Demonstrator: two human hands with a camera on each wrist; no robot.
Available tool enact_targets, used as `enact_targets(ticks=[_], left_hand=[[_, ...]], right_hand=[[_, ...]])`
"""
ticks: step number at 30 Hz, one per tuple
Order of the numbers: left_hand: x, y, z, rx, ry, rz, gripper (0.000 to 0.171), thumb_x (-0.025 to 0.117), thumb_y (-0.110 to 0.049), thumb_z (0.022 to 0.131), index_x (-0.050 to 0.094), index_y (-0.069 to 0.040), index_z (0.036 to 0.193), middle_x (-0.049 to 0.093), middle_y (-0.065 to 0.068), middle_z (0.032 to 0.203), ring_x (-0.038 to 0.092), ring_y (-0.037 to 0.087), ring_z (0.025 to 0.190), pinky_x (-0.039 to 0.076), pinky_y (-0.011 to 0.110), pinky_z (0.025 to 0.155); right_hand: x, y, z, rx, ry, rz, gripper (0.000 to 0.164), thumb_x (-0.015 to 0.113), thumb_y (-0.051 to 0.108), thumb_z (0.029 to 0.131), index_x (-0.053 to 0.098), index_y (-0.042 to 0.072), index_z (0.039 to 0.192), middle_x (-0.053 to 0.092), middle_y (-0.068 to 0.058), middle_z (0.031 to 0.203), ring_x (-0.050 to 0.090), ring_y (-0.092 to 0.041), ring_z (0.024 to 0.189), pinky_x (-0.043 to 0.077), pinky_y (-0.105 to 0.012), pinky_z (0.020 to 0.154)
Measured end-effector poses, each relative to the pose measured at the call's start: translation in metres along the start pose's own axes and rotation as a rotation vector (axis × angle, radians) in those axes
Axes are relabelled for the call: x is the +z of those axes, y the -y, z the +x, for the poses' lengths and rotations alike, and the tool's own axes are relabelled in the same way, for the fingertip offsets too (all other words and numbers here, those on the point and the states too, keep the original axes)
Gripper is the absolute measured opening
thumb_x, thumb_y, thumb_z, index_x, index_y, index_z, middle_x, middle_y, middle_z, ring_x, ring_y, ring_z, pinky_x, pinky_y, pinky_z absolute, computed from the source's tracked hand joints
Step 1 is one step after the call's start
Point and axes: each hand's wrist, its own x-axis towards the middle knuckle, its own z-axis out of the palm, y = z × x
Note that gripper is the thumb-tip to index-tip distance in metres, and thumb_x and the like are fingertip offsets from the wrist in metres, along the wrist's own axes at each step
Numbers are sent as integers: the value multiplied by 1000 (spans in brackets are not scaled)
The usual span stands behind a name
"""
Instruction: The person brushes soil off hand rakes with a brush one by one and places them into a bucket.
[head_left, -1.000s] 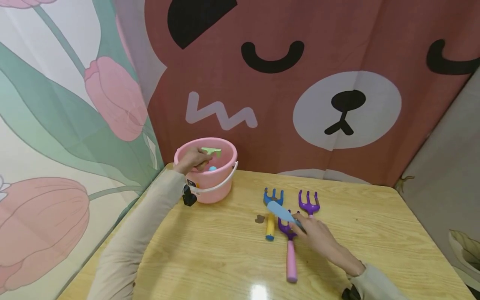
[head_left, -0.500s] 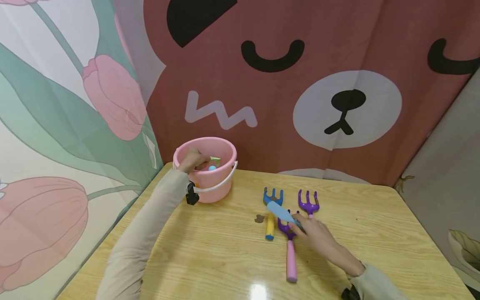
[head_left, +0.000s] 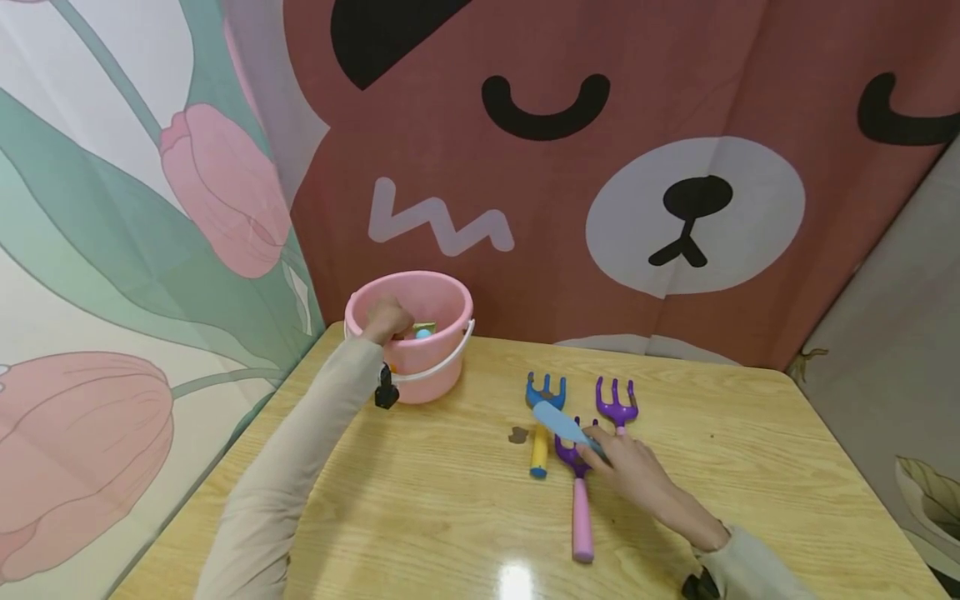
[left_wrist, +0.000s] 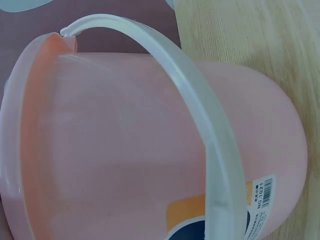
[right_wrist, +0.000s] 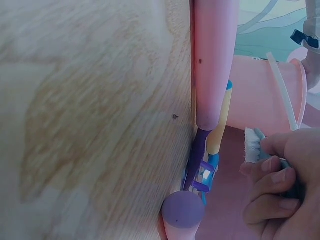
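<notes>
In the head view my left hand [head_left: 388, 318] reaches down inside a pink bucket [head_left: 427, 385], its fingers hidden by the rim. Beside it in the bucket show the edge of a light green thing [head_left: 425, 327] and a light blue round thing [head_left: 423, 334]. The left wrist view has only the bucket's outside and its white handle [left_wrist: 185, 75]. My right hand [head_left: 637, 471] grips a light blue brush [head_left: 558, 421], whose white bristles [right_wrist: 251, 145] show in the right wrist view. It is above a purple hand fork with a pink handle [head_left: 582, 521].
A blue hand fork with a yellow handle [head_left: 539, 454] and a second purple fork [head_left: 617, 408] lie on the wooden table [head_left: 420, 500]. A brown patch [head_left: 518, 435] is left of the yellow handle. A printed curtain [head_left: 540, 192] hangs behind the table.
My left hand has sunk deeper into the bucket, and the light green thing beside it has gone lower too. My right hand has stayed in place with the brush.
</notes>
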Motion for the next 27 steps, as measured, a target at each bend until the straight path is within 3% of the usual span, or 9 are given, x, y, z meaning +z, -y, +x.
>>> enact_targets(ticks=[3, 5, 12, 19, 27], left_hand=[[0, -1, 3, 4, 15, 99, 29, 54, 4, 66, 36, -15, 51, 34, -1, 54, 34, 15, 47, 25, 22, 41], [0, -1, 3, -9, 28, 114, 29, 54, 4, 66, 37, -14, 51, 33, -1, 55, 33, 15, 47, 25, 22, 41], [0, 1, 2, -6, 28, 62, 25, 57, -1, 78, 44, -10, 59, 36, -1, 55, 37, 13, 47, 30, 24, 44], [1, 2, 2, -21, 45, 33, 17, 57, -6, 82, 50, -7, 66, 36, 0, 57, 38, 13, 47, 33, 24, 46], [2, -1, -1, 40, -26, 103, 31, 57, -13, 86, 41, -10, 59, 32, -1, 57, 39, 19, 58, 36, 32, 65]], right_hand=[[1, 0, 0, -1, 0, 1, 40, 58, 28, 101, 60, -2, 128, 46, 8, 62, 34, -3, 43, 32, -21, 39], [1, 0, 0, -1, 0, 2, 40, 58, 27, 101, 60, -1, 128, 47, 8, 63, 34, -3, 43, 32, -21, 39], [0, 0, 0, -6, 1, 4, 36, 58, 26, 101, 61, 0, 126, 45, 8, 62, 34, -3, 44, 31, -20, 39], [0, -1, 0, -14, -8, -2, 36, 59, 26, 101, 62, 0, 125, 43, 8, 58, 32, -2, 43, 29, -20, 39], [0, -1, 0, -7, -4, -12, 37, 59, 26, 101, 61, -1, 126, 44, 8, 59, 33, -3, 42, 31, -21, 39]])
